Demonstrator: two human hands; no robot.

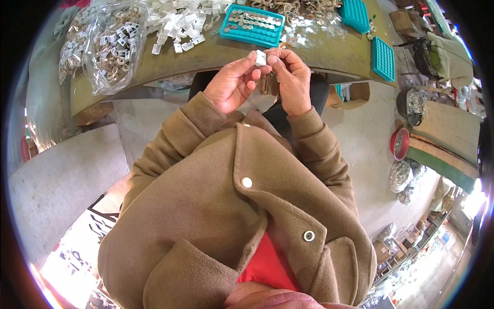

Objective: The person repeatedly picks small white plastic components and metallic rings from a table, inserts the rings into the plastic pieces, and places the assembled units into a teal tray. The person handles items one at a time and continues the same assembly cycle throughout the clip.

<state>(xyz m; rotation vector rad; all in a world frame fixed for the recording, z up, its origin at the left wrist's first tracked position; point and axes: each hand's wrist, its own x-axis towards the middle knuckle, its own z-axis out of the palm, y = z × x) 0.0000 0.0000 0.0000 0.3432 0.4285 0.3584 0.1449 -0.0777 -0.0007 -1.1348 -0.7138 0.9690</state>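
Observation:
In front of my body, near the table's front edge, both hands are raised close together. My left hand [226,86] pinches a small white square plastic piece [261,58] between thumb and fingertips, its other fingers curled below. The thumb and forefinger of my right hand [294,85] are pressed together at the piece's right side. Whatever lies between those right fingertips is too small to make out. Just beyond my hands lies a teal tray [247,38] with rows of round silvery parts in its upper part.
A heap of white plastic pieces [180,26] lies at the back left, beside clear bags [113,56] of small parts. Metallic parts [288,7] are piled at the back. Two more teal trays [355,15] [383,59] are at the right. A red bowl [399,143] stands farther right.

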